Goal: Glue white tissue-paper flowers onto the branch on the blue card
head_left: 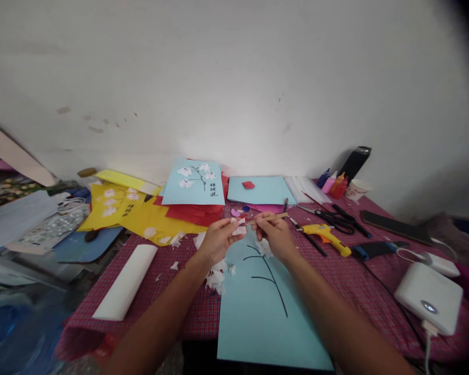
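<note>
— Above the near end of the light-blue sheet (pixel 258 312), what are the two hands doing?

— The left hand (pixel 218 239) pinches a small piece of white tissue paper (pixel 239 227) between thumb and fingertips, fingers closed narrowly on it. The right hand (pixel 275 237) is closed around a thin wooden stick (pixel 266 218), held near one end.

— Which way does the stick lie?

— Its long axis runs almost level, left to right, with a slight rise toward the right. Its left tip meets the tissue, so the paper sits just left of the right hand's fingers, between the two hands. Both hands are close to it; the left one already has it.

— And under them?

— A black branch drawing (pixel 269 276) on the sheet, with a white tissue blossom (pixel 264 247) at its top and loose tissue scraps (pixel 217 276) by the left wrist. To the right lie a yellow glue gun (pixel 326 237) and black scissors (pixel 338 219).

— Any writing?

— A finished blue card (pixel 193 182) against the wall bears black characters beside its flowers, too small to read. No brand shows.
</note>
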Action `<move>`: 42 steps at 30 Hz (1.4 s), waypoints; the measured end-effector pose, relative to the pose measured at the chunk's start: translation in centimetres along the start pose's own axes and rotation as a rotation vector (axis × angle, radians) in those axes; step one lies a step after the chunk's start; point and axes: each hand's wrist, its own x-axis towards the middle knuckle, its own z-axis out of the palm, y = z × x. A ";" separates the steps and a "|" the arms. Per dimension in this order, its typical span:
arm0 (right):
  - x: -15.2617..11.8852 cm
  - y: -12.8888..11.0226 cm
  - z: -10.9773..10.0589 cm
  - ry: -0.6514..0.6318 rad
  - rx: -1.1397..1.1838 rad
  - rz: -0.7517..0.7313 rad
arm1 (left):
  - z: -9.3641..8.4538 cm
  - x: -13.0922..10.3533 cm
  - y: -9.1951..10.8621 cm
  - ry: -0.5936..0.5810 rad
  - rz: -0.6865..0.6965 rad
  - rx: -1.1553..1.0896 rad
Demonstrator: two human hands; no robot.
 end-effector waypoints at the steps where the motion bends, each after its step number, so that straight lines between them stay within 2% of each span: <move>1: 0.0 0.0 0.0 0.003 -0.004 -0.004 | 0.0 0.0 0.0 -0.003 0.005 0.002; 7: 0.4 -0.3 -0.4 0.095 0.037 -0.039 | -0.4 0.3 -0.4 0.068 -0.009 0.041; 10: 0.6 -0.7 -0.7 0.111 0.045 -0.025 | -0.5 0.3 -0.6 0.051 -0.007 0.051; 18: -0.5 -0.3 0.5 -0.093 -0.127 0.083 | -0.5 0.2 -0.9 -0.013 0.045 0.126; 26: -0.5 0.5 0.6 -0.092 -0.240 0.058 | -0.4 -0.1 -0.8 0.003 -0.022 0.178; 30: -0.5 0.6 0.6 -0.116 -0.254 0.056 | -0.6 0.0 -1.1 0.032 -0.007 0.239; 38: -0.7 0.4 0.5 -0.202 -0.260 0.079 | -0.1 0.0 -0.8 0.072 0.015 0.223; 42: -0.6 0.5 0.6 -0.173 -0.262 0.087 | -0.2 -0.1 -0.6 0.014 0.031 0.234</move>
